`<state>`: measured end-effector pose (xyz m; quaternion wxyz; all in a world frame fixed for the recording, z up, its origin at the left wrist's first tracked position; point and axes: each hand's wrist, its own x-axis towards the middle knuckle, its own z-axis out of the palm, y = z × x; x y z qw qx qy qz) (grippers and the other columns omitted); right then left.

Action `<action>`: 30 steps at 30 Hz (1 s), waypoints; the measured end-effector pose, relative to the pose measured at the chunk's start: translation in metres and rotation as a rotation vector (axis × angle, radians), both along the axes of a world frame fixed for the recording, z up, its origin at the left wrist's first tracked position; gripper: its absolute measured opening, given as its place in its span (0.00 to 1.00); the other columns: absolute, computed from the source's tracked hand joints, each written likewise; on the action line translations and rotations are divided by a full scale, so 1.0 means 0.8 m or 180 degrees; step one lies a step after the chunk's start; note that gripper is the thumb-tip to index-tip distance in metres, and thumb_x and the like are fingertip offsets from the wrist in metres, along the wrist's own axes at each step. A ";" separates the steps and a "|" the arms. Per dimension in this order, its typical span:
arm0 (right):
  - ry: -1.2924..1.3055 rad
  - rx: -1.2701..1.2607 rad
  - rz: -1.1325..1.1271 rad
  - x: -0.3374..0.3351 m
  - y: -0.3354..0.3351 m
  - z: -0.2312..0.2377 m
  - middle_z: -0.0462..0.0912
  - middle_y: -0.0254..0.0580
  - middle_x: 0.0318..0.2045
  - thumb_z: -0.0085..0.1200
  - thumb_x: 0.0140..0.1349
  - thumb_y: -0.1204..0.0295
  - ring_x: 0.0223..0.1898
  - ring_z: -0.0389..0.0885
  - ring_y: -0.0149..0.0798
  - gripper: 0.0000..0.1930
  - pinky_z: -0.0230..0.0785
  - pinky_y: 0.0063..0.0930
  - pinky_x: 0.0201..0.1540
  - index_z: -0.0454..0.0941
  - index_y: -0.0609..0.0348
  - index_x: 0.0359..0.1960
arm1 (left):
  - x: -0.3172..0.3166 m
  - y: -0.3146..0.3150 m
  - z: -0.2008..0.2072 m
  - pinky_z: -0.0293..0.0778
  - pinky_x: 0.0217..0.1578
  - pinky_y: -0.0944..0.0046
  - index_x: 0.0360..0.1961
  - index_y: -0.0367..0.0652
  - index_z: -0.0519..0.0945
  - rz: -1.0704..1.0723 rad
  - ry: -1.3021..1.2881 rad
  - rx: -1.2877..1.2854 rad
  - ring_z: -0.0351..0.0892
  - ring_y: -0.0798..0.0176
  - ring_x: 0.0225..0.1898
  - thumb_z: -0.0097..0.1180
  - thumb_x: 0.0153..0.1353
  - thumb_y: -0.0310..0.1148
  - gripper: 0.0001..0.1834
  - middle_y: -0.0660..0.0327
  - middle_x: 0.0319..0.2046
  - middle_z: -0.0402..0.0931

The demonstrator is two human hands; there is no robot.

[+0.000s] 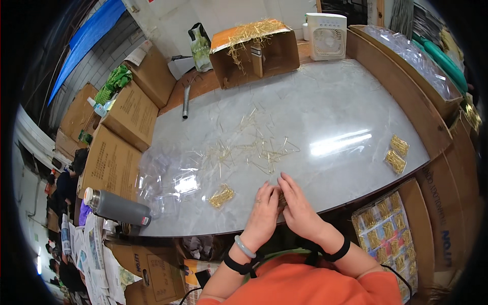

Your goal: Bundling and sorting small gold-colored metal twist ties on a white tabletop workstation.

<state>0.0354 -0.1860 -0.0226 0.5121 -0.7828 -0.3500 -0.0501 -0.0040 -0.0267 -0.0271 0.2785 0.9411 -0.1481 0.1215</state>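
Note:
My left hand [263, 212] and my right hand [301, 209] are pressed together at the table's near edge, palms facing and fingers closed. Between them a bit of a gold-brown bundle [281, 199] shows; it looks like gold wire pins, mostly hidden by the palms. Left of my hands sits a small clear pack of gold wire pins [221, 196]. Just beyond my fingertips, loose gold wire pins [264, 151] lie scattered over the grey marbled table [325, 109]. Clear plastic boxes [165, 203] are heaped at the table's left.
Two filled packs [396, 155] lie at the right edge. A grey flask [119, 207] stands near left, with cardboard boxes [114, 162] behind it. At the back are a metal tube [186, 101], an open carton [234, 76] and a white fan [327, 38]. More packs fill a carton [384, 229] below right.

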 end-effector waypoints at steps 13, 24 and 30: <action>-0.0349 -0.0629 -0.0015 0.033 -0.045 0.012 0.80 0.45 0.46 0.66 0.56 0.74 0.53 0.76 0.52 0.25 0.65 0.49 0.63 0.76 0.57 0.57 | -0.011 -0.002 0.004 0.68 0.65 0.47 0.70 0.32 0.63 0.0251 -0.0100 -0.0202 0.66 0.33 0.66 0.61 0.65 0.24 0.34 0.38 0.63 0.66; -0.0886 -0.0549 -0.0377 0.020 -0.041 0.026 0.81 0.44 0.47 0.67 0.55 0.75 0.47 0.78 0.51 0.13 0.73 0.42 0.51 0.84 0.55 0.43 | -0.011 -0.002 0.002 0.67 0.66 0.45 0.69 0.33 0.65 0.0209 -0.0167 -0.0308 0.66 0.35 0.66 0.61 0.63 0.24 0.34 0.39 0.62 0.67; -0.1136 -0.0614 -0.0103 0.026 -0.015 0.025 0.79 0.45 0.50 0.64 0.54 0.78 0.50 0.78 0.51 0.13 0.73 0.41 0.51 0.82 0.57 0.42 | -0.007 -0.001 -0.002 0.70 0.63 0.48 0.72 0.33 0.61 0.0243 -0.0192 -0.0475 0.69 0.36 0.64 0.61 0.62 0.22 0.37 0.40 0.62 0.68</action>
